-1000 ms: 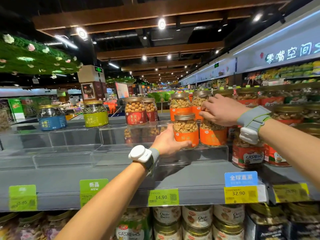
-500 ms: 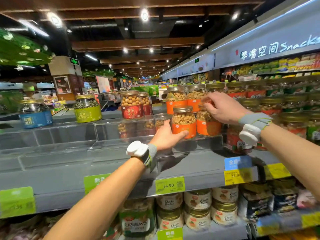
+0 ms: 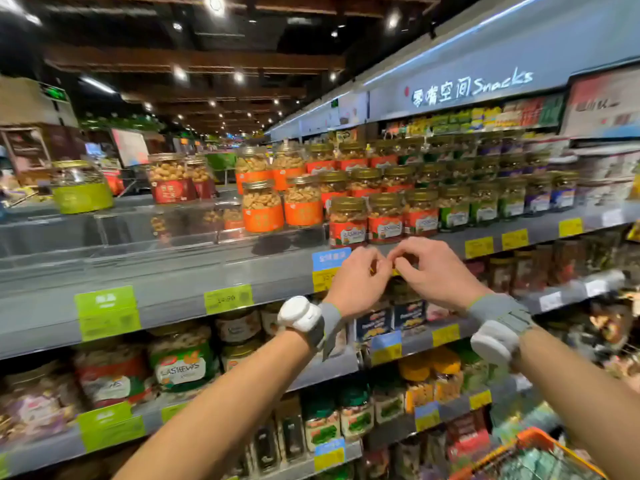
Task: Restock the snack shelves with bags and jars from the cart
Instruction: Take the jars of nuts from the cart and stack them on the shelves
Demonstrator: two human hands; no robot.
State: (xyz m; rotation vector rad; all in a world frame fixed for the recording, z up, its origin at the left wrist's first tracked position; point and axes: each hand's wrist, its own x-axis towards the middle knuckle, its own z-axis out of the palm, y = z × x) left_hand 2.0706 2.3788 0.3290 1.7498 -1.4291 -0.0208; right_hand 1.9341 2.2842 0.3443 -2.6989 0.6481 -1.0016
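Observation:
Two orange-label nut jars [image 3: 262, 206] stand side by side on a clear riser on the upper shelf [image 3: 173, 289], with no hand on them. My left hand [image 3: 356, 282] and my right hand [image 3: 433, 271] are below them, in front of the shelf's edge by the price tags. Both have curled fingers, and their fingertips meet. I see nothing held in either hand. A corner of the cart [image 3: 540, 441] with an orange rim shows at the bottom right.
Red-label cashew jars [image 3: 347, 221] and rows of further jars fill the shelf to the right. A green-label jar [image 3: 81, 187] and a red-label peanut jar [image 3: 169, 178] stand at the back left. Clear risers [image 3: 121, 226] on the left hold little. Lower shelves are packed with jars and bags.
Both hands have let go of the orange-label jars and dropped down to the shelf's front edge, coming together. My view has swung right and down, bringing the cart corner in.

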